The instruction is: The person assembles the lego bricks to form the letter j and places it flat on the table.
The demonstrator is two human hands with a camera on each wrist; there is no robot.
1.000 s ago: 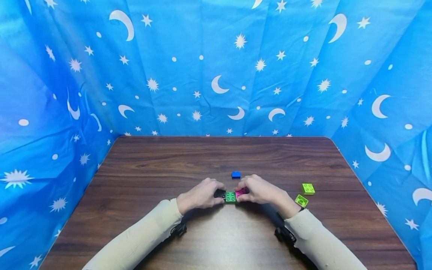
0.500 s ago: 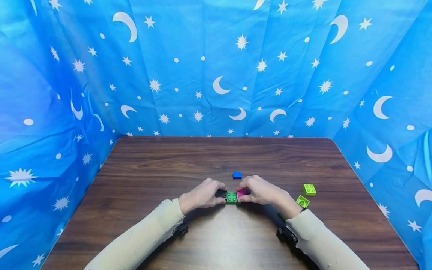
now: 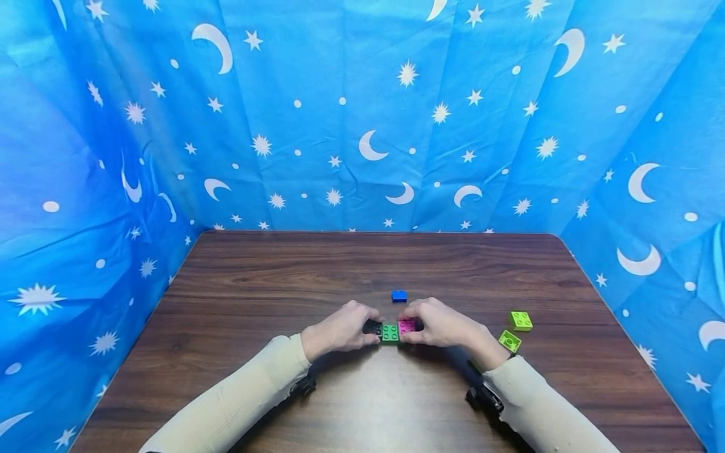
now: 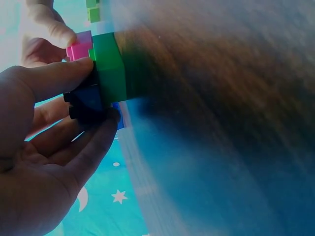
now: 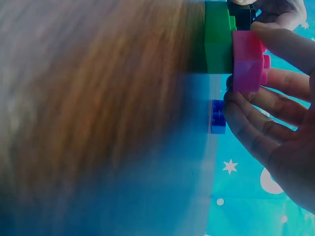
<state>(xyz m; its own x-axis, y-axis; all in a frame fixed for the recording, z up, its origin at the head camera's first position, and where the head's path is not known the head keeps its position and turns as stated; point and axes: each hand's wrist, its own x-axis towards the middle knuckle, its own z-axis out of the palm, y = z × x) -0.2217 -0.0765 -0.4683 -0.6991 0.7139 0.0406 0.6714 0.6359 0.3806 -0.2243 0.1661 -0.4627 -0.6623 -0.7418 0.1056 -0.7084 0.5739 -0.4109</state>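
Note:
A green toy building brick (image 3: 389, 333) rests on the table, its studs showing between two smaller-looking bricks that sit higher. At its left end my left hand (image 3: 345, 327) pinches a black brick (image 4: 86, 103) between thumb and fingers. My right hand (image 3: 442, 323) holds a pink brick (image 5: 247, 59) at the other end, thumb on the near side and fingers on the far side. Both wrist views show the black and pink bricks overlapping the green one's top. Behind the hands lies a loose blue brick (image 3: 399, 296).
Two lime-green bricks lie near my right forearm: one with studs up (image 3: 521, 321), the other with its hollow underside up (image 3: 510, 341). Blue cloth (image 3: 317, 126) with moons and stars surrounds the brown wooden table (image 3: 255, 270) at the back and sides.
The view has shifted slightly, so everything sits a little lower and further right in it. Both hands keep their hold on the black and pink bricks; more of the pink one shows.

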